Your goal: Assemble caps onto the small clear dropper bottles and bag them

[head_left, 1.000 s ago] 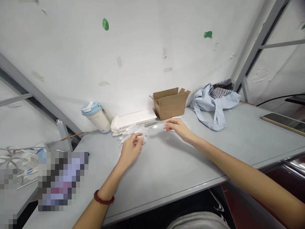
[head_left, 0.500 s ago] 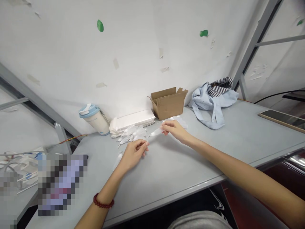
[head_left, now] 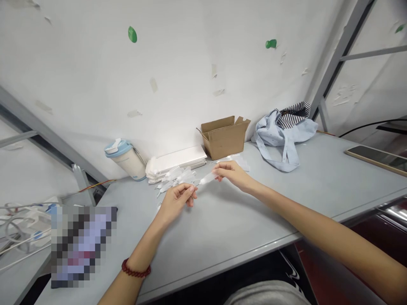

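Observation:
My right hand (head_left: 229, 173) pinches the wide end of a small translucent squeeze bottle (head_left: 208, 178) with a thin, needle-like tip, held tilted just above the grey table (head_left: 229, 224). The fingers of my left hand (head_left: 178, 201) are closed at that tip; whether a small cap or pin is also between them is too small to tell. Behind my left hand lies a loose pile of similar squeeze bottles (head_left: 178, 174). Another white piece (head_left: 159, 206) is mostly hidden by my left hand. More clear pieces (head_left: 238, 160) rest beyond my right hand.
Along the wall stand a tumbler with a blue lid (head_left: 125, 159), a white stack (head_left: 181, 158), an open cardboard box (head_left: 225, 137) and a light-blue cloth bag (head_left: 282, 131). A phone (head_left: 378, 159) lies at the right. At the left are a blurred-out item (head_left: 84, 248) and cables (head_left: 22, 228).
My left hand has moved slightly up and left, its fingers now meeting the bottle's thin tip. The bottle in my right hand has shifted a little left.

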Demonstrator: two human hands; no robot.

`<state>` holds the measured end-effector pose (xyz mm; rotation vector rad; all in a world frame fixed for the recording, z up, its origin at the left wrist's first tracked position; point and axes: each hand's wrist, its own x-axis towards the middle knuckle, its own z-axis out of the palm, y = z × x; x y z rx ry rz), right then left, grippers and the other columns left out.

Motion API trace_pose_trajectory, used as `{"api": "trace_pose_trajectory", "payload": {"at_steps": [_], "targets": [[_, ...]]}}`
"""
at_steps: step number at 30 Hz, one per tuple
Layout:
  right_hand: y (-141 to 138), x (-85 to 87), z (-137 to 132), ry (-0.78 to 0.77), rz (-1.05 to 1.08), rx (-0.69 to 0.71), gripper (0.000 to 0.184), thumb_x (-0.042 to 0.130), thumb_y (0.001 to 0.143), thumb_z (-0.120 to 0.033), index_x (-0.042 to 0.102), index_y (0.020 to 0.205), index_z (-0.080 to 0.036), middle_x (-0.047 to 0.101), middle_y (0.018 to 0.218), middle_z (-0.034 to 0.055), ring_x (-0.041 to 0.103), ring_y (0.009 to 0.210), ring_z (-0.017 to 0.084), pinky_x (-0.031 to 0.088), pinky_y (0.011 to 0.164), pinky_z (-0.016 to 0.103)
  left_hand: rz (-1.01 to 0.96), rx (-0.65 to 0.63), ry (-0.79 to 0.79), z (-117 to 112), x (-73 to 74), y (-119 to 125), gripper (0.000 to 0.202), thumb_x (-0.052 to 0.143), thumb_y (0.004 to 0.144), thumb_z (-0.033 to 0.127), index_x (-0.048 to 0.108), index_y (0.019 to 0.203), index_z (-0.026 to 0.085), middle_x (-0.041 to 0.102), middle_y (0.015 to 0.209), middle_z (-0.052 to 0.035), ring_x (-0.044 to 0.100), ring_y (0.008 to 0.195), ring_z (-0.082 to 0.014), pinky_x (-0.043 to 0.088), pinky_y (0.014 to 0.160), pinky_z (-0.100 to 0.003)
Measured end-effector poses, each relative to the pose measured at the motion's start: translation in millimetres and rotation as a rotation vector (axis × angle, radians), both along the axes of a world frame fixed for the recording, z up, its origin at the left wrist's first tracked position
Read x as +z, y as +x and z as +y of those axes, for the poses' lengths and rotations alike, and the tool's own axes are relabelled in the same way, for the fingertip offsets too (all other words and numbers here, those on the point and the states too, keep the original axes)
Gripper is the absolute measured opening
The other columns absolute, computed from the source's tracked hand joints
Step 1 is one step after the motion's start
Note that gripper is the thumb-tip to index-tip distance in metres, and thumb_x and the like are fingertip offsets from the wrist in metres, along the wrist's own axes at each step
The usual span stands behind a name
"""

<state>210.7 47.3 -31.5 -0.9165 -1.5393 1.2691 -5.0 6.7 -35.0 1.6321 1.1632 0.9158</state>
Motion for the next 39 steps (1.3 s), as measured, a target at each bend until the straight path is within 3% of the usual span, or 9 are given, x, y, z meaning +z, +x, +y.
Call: {"api": "trace_pose_trajectory", "payload": {"at_steps": [25, 39], "targets": [[-0.8, 0.9, -1.3, 0.013, -0.015, -0.011, 0.015, 0.057, 0.072, -0.028, 0.062, 0.066, -0.015, 0.051, 0.051, -0.0032, 0.055, 0.062, 0.013, 0.042, 0.069, 0.027, 0.024, -0.001, -0.008, -1.8, 2.3, 0.7, 0.029, 0.054, 0.084, 0.042, 0.062, 0.079, 0.014, 0.059, 0.064, -0.0007, 0.051, 0.053, -0.0107, 0.043, 0.056, -0.025], [-2.5, 1.5, -2.3, 0.068, -0.083, -0.043, 0.016, 0.056, 0.073, -0.028, 0.061, 0.066, -0.015, 0.054, 0.058, -0.0021, 0.053, 0.06, 0.011, 0.04, 0.06, 0.024, 0.029, -0.014, 0.005, -3.0, 2.7, 1.6, 0.029, 0.055, 0.083, 0.043, 0.063, 0.077, 0.015, 0.06, 0.064, -0.0007, 0.052, 0.052, -0.0108, 0.044, 0.057, -0.026]]}}
